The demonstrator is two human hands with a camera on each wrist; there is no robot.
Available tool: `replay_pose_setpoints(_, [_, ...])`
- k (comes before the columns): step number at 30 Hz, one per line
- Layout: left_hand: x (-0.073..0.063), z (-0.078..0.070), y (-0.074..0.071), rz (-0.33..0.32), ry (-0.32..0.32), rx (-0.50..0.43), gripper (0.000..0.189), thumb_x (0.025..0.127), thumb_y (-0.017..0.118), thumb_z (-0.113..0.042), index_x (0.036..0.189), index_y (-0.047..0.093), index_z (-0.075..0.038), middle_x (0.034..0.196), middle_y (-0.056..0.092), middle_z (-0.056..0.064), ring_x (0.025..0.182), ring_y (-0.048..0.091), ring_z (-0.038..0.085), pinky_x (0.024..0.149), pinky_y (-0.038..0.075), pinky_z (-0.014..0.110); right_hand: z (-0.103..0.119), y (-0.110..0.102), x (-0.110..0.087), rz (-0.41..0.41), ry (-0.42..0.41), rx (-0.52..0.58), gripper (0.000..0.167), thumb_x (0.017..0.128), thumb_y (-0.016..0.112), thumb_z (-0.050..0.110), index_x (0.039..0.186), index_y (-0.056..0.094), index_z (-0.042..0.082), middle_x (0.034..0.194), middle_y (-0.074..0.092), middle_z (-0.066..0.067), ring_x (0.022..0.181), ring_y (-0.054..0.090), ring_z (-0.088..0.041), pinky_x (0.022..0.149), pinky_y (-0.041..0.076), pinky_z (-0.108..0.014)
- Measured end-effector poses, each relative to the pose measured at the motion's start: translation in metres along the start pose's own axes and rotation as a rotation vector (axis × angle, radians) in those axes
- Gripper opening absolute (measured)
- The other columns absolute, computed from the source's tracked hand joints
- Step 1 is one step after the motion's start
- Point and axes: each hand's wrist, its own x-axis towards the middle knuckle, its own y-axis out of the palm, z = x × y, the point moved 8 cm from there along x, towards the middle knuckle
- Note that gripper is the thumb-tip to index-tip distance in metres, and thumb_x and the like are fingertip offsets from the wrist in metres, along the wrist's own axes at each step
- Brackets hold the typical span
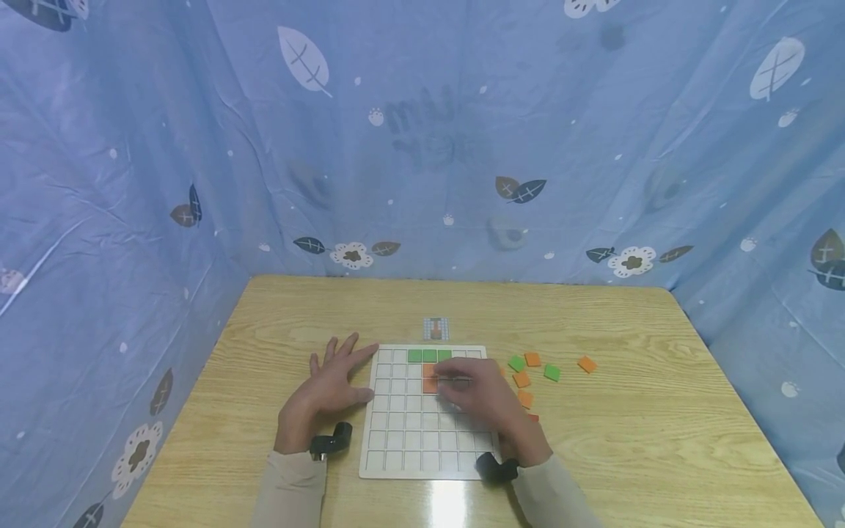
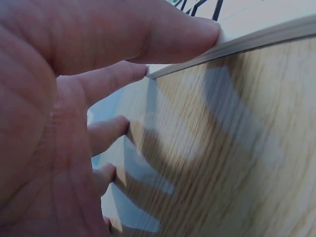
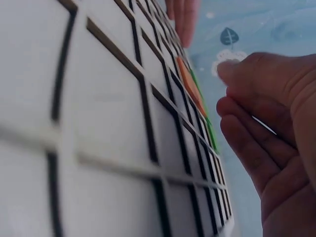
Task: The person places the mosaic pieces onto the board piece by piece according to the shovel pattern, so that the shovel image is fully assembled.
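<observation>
A white square grid board (image 1: 396, 422) lies on the table, with a row of green tiles (image 1: 414, 356) near its far edge and orange tiles (image 1: 430, 385) in the column below. My left hand (image 1: 330, 383) is spread at the board's left side; in the left wrist view its thumb (image 2: 182, 42) and forefinger touch the board's edge. Over the board's right half is my right hand (image 1: 480, 389), fingers bent and thumb close to the forefinger beside the orange tiles. The right wrist view shows these fingertips (image 3: 229, 74) apart from the board, with no tile visible between them.
Loose orange tiles (image 1: 587, 364) and green tiles (image 1: 551, 373) lie scattered right of the board, some partly behind the right hand. A small patterned card (image 1: 436, 328) sits beyond the board's far edge. Blue printed cloth (image 1: 422, 147) surrounds the wooden table (image 1: 634, 440).
</observation>
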Motion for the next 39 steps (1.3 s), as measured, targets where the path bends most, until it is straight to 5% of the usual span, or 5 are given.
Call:
replay_pose_setpoints(8, [0.000,0.000,0.000,-0.002,0.003,0.007,0.089,0.088,0.082,-0.020,0.169,0.045,-0.021,0.183,0.012,0.023,0.166,-0.008,0.057,0.122,-0.013,0.086,-0.017,-0.028,-0.019,0.005,0.118,0.057,0.034,0.090,0.089,0.018,0.124,0.083,0.020,0.123,0.081,0.011,0.119,0.076,-0.014,0.108,0.060,-0.040])
replay_pose_setpoints(12, [0.000,-0.001,0.000,0.001,0.004,0.004,0.089,0.088,0.082,-0.020,0.169,0.045,-0.020,0.183,0.012,0.024,0.166,-0.008,0.058,0.122,-0.013,0.086,-0.026,-0.044,-0.034,-0.014,0.172,0.109,0.036,0.089,0.090,0.018,0.124,0.083,0.017,0.124,0.081,0.008,0.118,0.076,-0.016,0.099,0.063,-0.033])
replay_pose_setpoints(19, [-0.001,-0.002,0.000,-0.006,0.003,0.012,0.088,0.089,0.083,-0.020,0.168,0.046,-0.020,0.183,0.013,0.025,0.166,-0.007,0.058,0.122,-0.011,0.087,-0.044,-0.077,-0.061,-0.076,0.159,0.156,0.037,0.089,0.091,0.015,0.125,0.081,0.011,0.126,0.082,-0.001,0.119,0.077,-0.017,0.101,0.064,-0.035])
replay_pose_setpoints(29, [-0.002,-0.002,0.000,-0.008,-0.002,0.009,0.088,0.088,0.084,-0.019,0.168,0.047,-0.021,0.183,0.013,0.024,0.167,-0.007,0.057,0.123,-0.012,0.086,-0.071,-0.118,-0.100,-0.146,0.201,0.083,0.036,0.092,0.089,0.016,0.127,0.080,0.013,0.123,0.082,-0.007,0.114,0.078,-0.011,0.097,0.060,-0.017])
replay_pose_setpoints(39, [-0.002,-0.004,0.000,-0.006,-0.008,-0.002,0.088,0.088,0.083,-0.017,0.168,0.047,-0.020,0.183,0.014,0.024,0.167,-0.008,0.056,0.124,-0.012,0.085,-0.078,-0.131,-0.114,-0.178,0.201,0.043,0.037,0.092,0.089,0.016,0.128,0.079,0.013,0.122,0.083,-0.006,0.112,0.077,-0.003,0.096,0.058,-0.012])
